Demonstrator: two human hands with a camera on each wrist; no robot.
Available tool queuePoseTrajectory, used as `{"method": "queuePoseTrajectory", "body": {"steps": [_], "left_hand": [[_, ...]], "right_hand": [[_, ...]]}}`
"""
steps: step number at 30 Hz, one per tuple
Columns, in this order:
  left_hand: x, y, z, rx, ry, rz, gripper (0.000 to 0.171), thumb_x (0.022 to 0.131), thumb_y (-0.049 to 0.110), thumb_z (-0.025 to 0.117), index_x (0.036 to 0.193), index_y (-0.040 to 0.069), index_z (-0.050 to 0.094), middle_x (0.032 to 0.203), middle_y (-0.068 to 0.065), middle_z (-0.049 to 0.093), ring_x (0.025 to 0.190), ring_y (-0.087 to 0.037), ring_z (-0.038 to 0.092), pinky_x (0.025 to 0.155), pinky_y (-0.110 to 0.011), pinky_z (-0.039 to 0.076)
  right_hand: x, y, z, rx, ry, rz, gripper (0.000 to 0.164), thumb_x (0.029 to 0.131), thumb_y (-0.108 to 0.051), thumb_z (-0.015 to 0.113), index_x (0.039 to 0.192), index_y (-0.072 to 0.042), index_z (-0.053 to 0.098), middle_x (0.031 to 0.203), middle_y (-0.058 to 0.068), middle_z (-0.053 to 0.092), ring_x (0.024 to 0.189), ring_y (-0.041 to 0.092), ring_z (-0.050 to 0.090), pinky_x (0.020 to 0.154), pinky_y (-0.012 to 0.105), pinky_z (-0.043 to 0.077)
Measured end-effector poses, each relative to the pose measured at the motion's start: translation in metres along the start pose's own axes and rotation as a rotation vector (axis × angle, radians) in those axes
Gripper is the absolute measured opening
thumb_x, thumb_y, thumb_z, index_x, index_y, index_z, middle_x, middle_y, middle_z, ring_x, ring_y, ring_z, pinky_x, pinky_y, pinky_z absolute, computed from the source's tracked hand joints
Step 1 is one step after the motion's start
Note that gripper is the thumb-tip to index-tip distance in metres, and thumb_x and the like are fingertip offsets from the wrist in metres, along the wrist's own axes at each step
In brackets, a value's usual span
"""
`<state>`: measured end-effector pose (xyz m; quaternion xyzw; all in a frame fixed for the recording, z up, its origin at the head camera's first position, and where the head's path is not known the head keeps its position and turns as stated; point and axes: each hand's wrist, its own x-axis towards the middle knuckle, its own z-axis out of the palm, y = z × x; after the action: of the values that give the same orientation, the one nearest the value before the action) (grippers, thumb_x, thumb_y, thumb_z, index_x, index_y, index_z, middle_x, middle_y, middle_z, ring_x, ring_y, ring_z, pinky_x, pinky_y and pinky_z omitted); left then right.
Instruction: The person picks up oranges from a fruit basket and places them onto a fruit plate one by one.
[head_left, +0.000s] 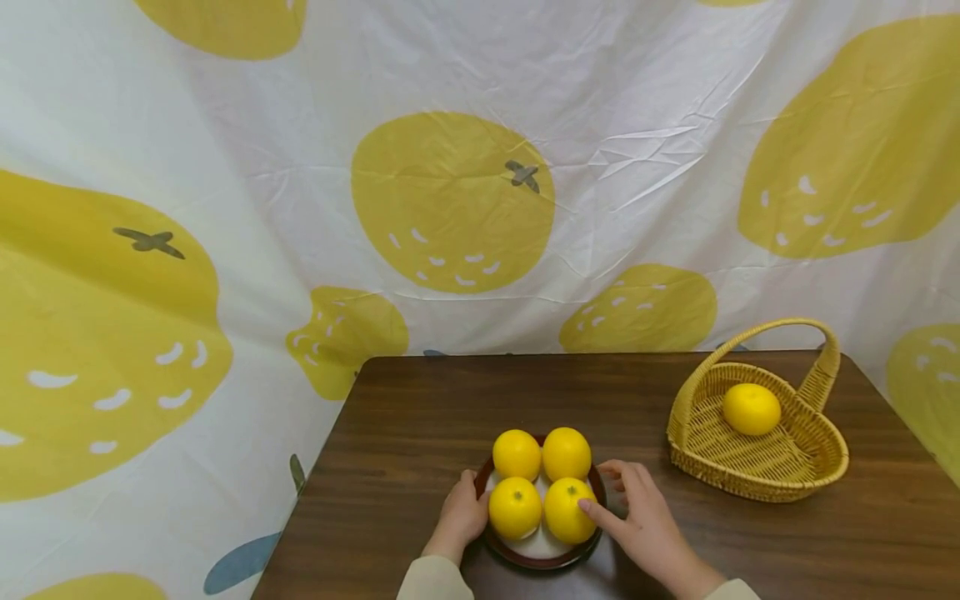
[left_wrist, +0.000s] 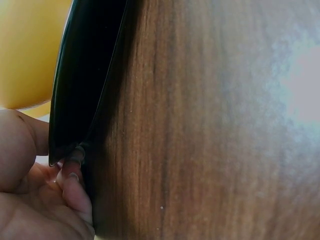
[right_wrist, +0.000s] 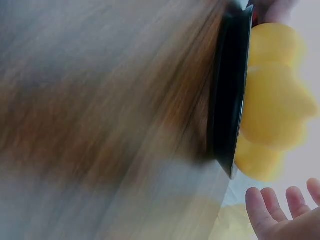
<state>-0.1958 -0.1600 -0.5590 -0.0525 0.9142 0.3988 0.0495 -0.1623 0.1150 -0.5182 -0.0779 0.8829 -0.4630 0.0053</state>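
Several round yellow oranges sit close together on a plate with a white inside and a dark red-brown rim. My left hand holds the plate's left edge; in the left wrist view the thumb lies over the rim and fingertips are tucked beneath it. At the plate's right side is my right hand, its fingers spread. Its thumb is at the front right orange; whether it touches cannot be told. The right wrist view has these fingers apart from the plate's dark outer side.
On the right of the brown wooden table stands a wicker basket with a tall handle and one orange inside. Behind the table hangs a white cloth printed with large yellow fruits.
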Motion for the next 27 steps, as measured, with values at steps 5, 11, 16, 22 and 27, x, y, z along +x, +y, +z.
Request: {"method": "queuePoseTrajectory", "body": {"steps": [5, 11, 16, 22, 27], "left_hand": [[0.001, 0.0, 0.001, 0.002, 0.006, 0.007, 0.034, 0.1, 0.011, 0.06, 0.126, -0.007, 0.05, 0.119, -0.029, 0.063, 0.113, -0.045, 0.061, 0.099, -0.06, 0.046], [0.001, -0.001, 0.001, 0.001, 0.004, -0.003, 0.035, 0.1, 0.012, 0.059, 0.128, -0.007, 0.05, 0.123, -0.029, 0.062, 0.116, -0.046, 0.059, 0.101, -0.06, 0.045], [-0.001, 0.001, 0.0, 0.002, 0.009, -0.001, 0.034, 0.1, 0.011, 0.06, 0.128, -0.006, 0.051, 0.123, -0.03, 0.062, 0.117, -0.046, 0.059, 0.101, -0.06, 0.045], [0.0, 0.001, 0.0, -0.002, 0.007, 0.004, 0.033, 0.1, 0.011, 0.06, 0.127, -0.006, 0.051, 0.121, -0.029, 0.062, 0.115, -0.045, 0.06, 0.1, -0.06, 0.046], [0.0, -0.001, 0.001, -0.003, 0.007, 0.007, 0.032, 0.1, 0.011, 0.06, 0.126, -0.005, 0.051, 0.12, -0.028, 0.063, 0.114, -0.044, 0.061, 0.1, -0.06, 0.046]], "right_hand": [[0.001, 0.001, -0.006, -0.005, -0.004, 0.014, 0.066, 0.091, -0.051, 0.07, 0.137, -0.007, 0.052, 0.132, 0.015, 0.053, 0.116, 0.029, 0.054, 0.095, 0.048, 0.051], [0.002, 0.001, -0.011, -0.019, -0.011, 0.03, 0.063, 0.093, -0.052, 0.068, 0.135, -0.007, 0.053, 0.13, 0.014, 0.055, 0.114, 0.028, 0.054, 0.093, 0.046, 0.051], [0.003, 0.002, -0.014, -0.027, -0.011, 0.028, 0.063, 0.093, -0.054, 0.067, 0.134, -0.007, 0.054, 0.129, 0.014, 0.056, 0.113, 0.027, 0.054, 0.092, 0.045, 0.052], [0.005, 0.004, -0.016, -0.03, 0.007, 0.015, 0.061, 0.093, -0.053, 0.066, 0.133, -0.008, 0.055, 0.129, 0.014, 0.057, 0.113, 0.028, 0.055, 0.094, 0.046, 0.052], [0.005, 0.005, -0.02, -0.05, 0.025, 0.0, 0.058, 0.094, -0.054, 0.065, 0.13, -0.01, 0.056, 0.127, 0.013, 0.058, 0.112, 0.027, 0.056, 0.093, 0.047, 0.051]]}}
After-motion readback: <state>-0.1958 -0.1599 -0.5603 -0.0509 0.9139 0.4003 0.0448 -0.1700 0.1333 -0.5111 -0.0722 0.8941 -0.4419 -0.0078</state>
